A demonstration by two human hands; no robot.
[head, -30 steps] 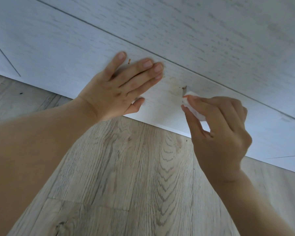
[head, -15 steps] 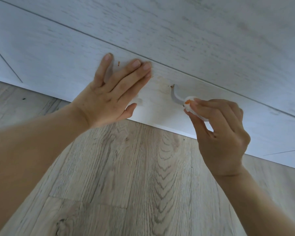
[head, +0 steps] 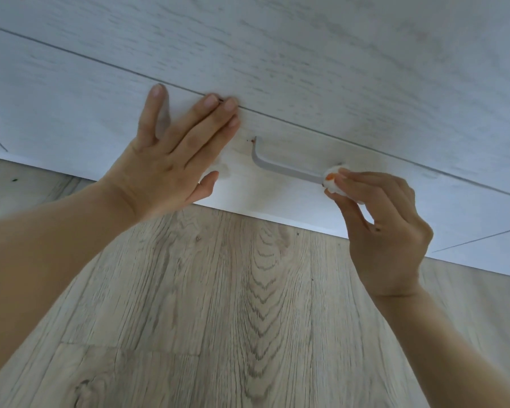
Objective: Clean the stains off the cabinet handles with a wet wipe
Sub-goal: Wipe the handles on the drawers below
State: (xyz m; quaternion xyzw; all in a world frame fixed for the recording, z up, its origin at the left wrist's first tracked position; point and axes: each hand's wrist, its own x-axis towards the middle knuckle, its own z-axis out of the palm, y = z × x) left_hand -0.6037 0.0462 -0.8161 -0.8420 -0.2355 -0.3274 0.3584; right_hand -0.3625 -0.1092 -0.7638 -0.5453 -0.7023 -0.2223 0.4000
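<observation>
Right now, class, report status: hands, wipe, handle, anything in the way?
Left hand flat on cabinet front. Right hand pinches wet wipe at handle right end. Orange stain on wipe. Small reddish speck by handle's left post. Nothing blocking.

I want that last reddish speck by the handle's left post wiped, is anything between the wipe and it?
Nothing visible blocks it. The right hand pinches the wet wipe at the right end of the handle; the bare bar runs left to the speck. The left hand lies flat on the drawer front, left of the speck.

A home: whitewashed wood-grain cabinet fronts (head: 336, 69) above pale oak-look plank flooring (head: 233, 304).
</observation>
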